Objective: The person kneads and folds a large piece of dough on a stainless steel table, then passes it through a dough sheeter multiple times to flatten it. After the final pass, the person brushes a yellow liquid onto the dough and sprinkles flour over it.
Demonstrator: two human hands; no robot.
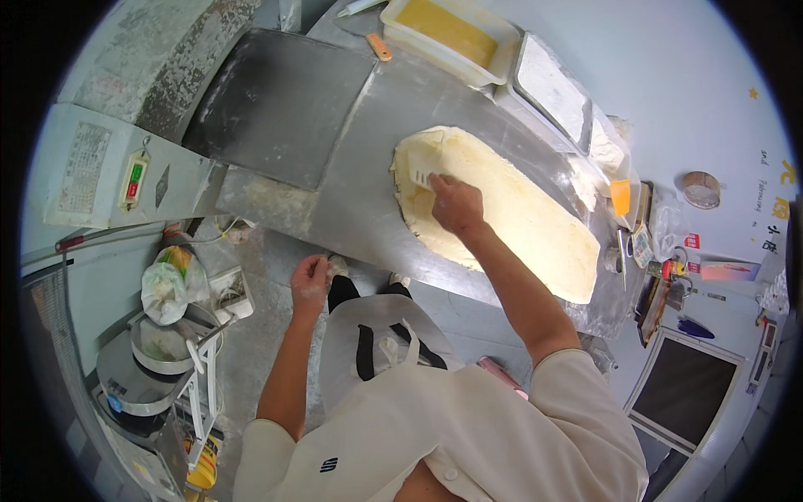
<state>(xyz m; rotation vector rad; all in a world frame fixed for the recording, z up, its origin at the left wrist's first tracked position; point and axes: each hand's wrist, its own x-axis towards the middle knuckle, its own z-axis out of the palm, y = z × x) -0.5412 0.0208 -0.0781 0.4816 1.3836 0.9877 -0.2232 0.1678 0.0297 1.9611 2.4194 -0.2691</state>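
A long flat sheet of dough [527,213] lies across the metal worktable, with a yellowish, oily-looking film on parts of its top. My right hand [458,202] is closed on a pale slotted scraper [418,168], whose blade rests on the dough near its left end. One flap at that end appears folded, and the dough's edge there is ragged. Away from the table, my left hand [310,279] hangs over the floor in front of the apron, fingers curled; whether anything is between them I cannot tell.
At the table's back stand a plastic tub of yellow liquid [448,31] and a tray of white flour [552,88]. An orange-handled tool [379,47] lies near the tub. A dark square plate [282,103] is at the left, beside a machine with a switch box [133,180]. An orange scraper [620,197] stands at right.
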